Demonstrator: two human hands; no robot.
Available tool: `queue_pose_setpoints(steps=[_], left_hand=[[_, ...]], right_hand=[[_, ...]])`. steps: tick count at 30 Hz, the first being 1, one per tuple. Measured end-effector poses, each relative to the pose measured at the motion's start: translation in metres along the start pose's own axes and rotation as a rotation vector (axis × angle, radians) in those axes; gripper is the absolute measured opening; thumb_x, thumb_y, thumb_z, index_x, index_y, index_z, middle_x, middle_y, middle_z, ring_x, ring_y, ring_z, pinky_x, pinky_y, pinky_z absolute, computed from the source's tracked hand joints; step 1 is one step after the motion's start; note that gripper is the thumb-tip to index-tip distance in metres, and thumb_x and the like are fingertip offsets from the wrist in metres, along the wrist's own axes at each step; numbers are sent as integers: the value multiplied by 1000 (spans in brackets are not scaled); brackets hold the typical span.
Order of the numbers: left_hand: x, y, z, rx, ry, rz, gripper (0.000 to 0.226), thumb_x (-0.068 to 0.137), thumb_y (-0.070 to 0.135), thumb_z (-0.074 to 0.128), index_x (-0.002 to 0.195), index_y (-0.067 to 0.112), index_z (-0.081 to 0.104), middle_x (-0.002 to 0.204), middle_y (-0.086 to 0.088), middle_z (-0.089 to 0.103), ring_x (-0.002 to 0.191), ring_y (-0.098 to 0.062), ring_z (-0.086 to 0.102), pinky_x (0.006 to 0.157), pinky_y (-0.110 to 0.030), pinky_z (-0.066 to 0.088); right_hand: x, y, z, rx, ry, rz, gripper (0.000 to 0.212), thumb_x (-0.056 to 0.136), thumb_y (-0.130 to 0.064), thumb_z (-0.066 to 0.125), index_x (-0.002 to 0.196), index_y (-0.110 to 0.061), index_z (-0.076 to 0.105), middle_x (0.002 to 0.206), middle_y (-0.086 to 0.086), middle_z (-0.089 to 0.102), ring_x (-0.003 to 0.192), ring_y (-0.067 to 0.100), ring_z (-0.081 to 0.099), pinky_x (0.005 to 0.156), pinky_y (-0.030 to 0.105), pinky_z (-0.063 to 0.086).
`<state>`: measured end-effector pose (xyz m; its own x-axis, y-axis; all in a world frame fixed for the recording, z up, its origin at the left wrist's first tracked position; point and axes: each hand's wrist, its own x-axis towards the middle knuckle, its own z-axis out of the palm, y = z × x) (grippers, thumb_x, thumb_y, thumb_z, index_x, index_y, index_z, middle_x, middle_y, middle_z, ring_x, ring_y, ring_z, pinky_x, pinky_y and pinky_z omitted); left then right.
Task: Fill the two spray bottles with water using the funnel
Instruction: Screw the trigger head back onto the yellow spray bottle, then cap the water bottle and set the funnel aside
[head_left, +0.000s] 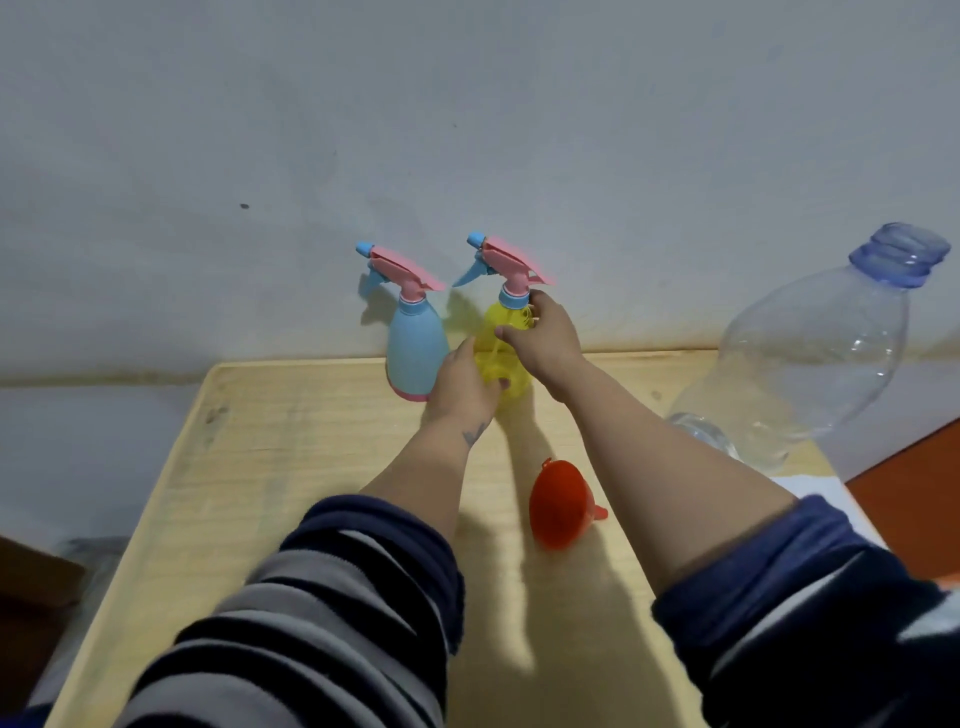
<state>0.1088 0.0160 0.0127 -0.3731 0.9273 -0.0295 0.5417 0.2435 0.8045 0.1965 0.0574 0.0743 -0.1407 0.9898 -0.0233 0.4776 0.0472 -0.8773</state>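
left hand (462, 382) fingers curled round lower body of yellow spray bottle (506, 358) | right hand (545, 338) fingers clasp its shoulder below the cap | bottle upright at table (291, 467) back edge, just beside blue spray bottle (415, 353) | red funnel (561, 501) on its side nearer | clear water bottle (810, 353) right | no readable writing

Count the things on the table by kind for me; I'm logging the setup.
Spray bottles: 2, blue bottle and yellow bottle
Funnel: 1
Water bottle: 1
Total: 4
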Motion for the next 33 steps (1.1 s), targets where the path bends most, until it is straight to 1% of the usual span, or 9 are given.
queue_pose_setpoints(steps=[7, 10, 12, 14, 16, 22, 25, 29, 33], left_hand=[[5, -7, 8, 7, 4, 25, 68, 87, 15, 65, 147, 22, 34, 135, -2, 50, 124, -22, 50, 101, -35, 43], [2, -7, 5, 37, -37, 12, 75, 89, 14, 63, 152, 19, 23, 144, -4, 43, 131, -23, 45, 104, -32, 38], [-2, -4, 1, 91, -74, -21, 78, 91, 14, 61, 154, 15, 14, 152, -6, 34, 139, -24, 36, 108, -31, 33], [-9, -2, -4, 128, -94, -39, 73, 91, 13, 60, 152, 14, 20, 149, -8, 38, 137, -27, 38, 105, -32, 35], [-19, -1, -9, 130, -105, -19, 58, 88, 13, 61, 143, 15, 40, 136, -9, 51, 126, -28, 50, 92, -30, 41], [-66, 4, -29, 195, -207, 11, 52, 88, 17, 62, 138, 18, 50, 142, -3, 51, 126, -22, 51, 101, -30, 41], [-92, 12, -33, 200, -205, 75, 46, 91, 16, 60, 136, 16, 52, 140, -4, 53, 127, -22, 51, 103, -30, 40], [-116, 31, -29, 203, -189, 138, 43, 93, 20, 58, 136, 17, 52, 139, -4, 54, 125, -23, 52, 100, -30, 40], [-134, 64, -12, 134, -204, 238, 47, 94, 26, 58, 139, 14, 48, 143, -5, 49, 132, -22, 46, 106, -30, 36]], right_hand=[[7, 2, 5, 55, 42, -49, 36, 84, -5, 60, 119, -11, 58, 96, 0, 54, 86, 17, 54, 76, 26, 44], [4, 3, 5, 70, 33, -47, 41, 85, -7, 61, 125, -13, 55, 101, -2, 54, 94, 16, 53, 79, 24, 41], [2, 5, 3, 64, 7, -25, 56, 86, -13, 64, 139, -15, 44, 120, 0, 53, 112, 16, 51, 91, 26, 42], [-2, 6, 0, 26, -17, 27, 73, 86, -19, 67, 148, -17, 29, 145, 6, 42, 133, 21, 41, 107, 34, 38], [-12, 5, -4, -39, -53, 74, 78, 86, -20, 67, 150, -16, 24, 151, 10, 36, 137, 26, 38, 110, 40, 37], [-74, 4, -24, -147, -175, 82, 55, 90, -10, 53, 143, -17, 40, 144, 12, 44, 126, 26, 49, 94, 29, 41], [-114, 11, -39, -190, -187, 69, 56, 88, 0, 43, 141, -18, 44, 139, 10, 50, 112, 25, 56, 81, 27, 43], [-163, 29, -67, -208, -177, 105, 55, 87, -1, 43, 139, -17, 47, 139, 11, 49, 120, 26, 53, 89, 33, 46], [-194, 57, -107, -315, -144, 149, 50, 88, -2, 44, 137, -13, 50, 140, 11, 51, 127, 22, 49, 95, 27, 42]])
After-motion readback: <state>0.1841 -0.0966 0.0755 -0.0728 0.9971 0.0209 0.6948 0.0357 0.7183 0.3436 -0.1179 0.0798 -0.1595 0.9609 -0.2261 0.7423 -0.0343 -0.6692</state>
